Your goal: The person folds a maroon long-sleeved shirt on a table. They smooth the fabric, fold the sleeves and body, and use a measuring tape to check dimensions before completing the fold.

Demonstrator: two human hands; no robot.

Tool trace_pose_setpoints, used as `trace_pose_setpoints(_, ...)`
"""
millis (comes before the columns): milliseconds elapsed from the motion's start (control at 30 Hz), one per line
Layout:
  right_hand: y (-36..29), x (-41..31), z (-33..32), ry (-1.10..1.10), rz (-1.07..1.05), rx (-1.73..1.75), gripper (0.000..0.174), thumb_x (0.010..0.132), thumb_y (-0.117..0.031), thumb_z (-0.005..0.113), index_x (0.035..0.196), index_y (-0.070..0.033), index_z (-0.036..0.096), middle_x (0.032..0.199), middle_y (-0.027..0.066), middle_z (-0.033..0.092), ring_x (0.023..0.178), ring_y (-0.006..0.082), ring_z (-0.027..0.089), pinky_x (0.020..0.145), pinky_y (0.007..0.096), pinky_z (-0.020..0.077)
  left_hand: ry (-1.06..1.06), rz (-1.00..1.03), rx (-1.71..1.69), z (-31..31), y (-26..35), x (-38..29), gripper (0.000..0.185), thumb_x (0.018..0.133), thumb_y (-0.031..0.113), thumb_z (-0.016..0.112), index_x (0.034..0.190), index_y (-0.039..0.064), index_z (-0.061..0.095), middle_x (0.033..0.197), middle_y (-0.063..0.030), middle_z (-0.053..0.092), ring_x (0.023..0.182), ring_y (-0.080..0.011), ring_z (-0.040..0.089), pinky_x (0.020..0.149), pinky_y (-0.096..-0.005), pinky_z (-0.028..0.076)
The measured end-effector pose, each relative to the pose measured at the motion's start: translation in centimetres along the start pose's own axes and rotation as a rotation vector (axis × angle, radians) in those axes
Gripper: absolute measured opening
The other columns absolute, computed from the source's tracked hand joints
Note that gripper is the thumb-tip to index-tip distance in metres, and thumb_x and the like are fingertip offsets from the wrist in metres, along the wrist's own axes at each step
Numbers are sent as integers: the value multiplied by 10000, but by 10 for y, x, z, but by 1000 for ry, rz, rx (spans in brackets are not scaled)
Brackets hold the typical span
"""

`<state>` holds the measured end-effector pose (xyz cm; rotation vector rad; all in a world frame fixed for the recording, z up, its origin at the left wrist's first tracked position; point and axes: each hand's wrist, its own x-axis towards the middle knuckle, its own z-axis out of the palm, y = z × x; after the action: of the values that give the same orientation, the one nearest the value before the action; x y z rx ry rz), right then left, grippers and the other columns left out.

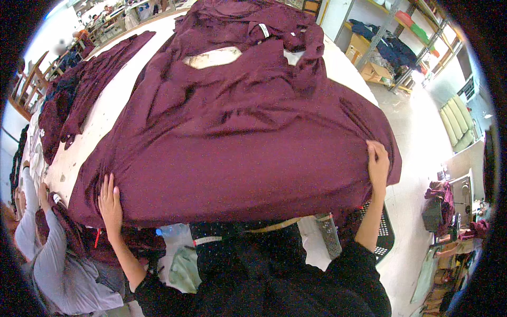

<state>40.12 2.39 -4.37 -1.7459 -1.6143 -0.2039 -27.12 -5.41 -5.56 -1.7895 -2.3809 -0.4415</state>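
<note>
A large maroon garment [237, 166] lies spread over the table before me, its near end hanging at the table's front edge. Its near part is fairly smooth, while folds bunch farther back. My left hand [110, 204] rests flat on the left side of the cloth, fingers extended. At the right side, my right hand [377, 164] touches the cloth with bent fingers; whether it pinches a fold is hard to see. A white label [263, 30] shows on the bunched maroon fabric at the far end.
More maroon garments [89, 91] lie along the left of the white table [119, 115]. A co-worker in a grey top [65, 273] stands close at my left. A black perforated crate [383, 237] is below right. Metal shelving [376, 43] holds dark clothes and cardboard boxes.
</note>
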Motion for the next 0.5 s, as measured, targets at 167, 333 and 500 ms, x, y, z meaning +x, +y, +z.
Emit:
trace_pose_setpoints(167,-11,1,-25,-39,164,29,215,898,-186,535,918,-6,650,971,128,639,930,274,600,835,335,445,113,-104,-145,-15,-6,-4,340,958,238,384,1189,55,554,1218,-140,542,1134,-306,500,962,-386,362)
trace_pose_setpoints(333,-49,16,3,-84,-48,223,169,863,-149,573,942,-13,633,978,118,637,959,263,595,875,322,428,86,182,-125,-11,42,7,347,956,224,392,1216,41,531,1329,-159,444,1235,-308,402,1030,-375,286)
trace_pose_setpoints(500,-17,5,-11,-163,139,144,256,911,-226,521,979,-16,652,1024,106,640,1008,251,577,908,333,412,2,-41,-318,-16,0,-19,391,970,269,358,1251,51,519,1338,-168,448,1241,-307,415,1027,-392,296)
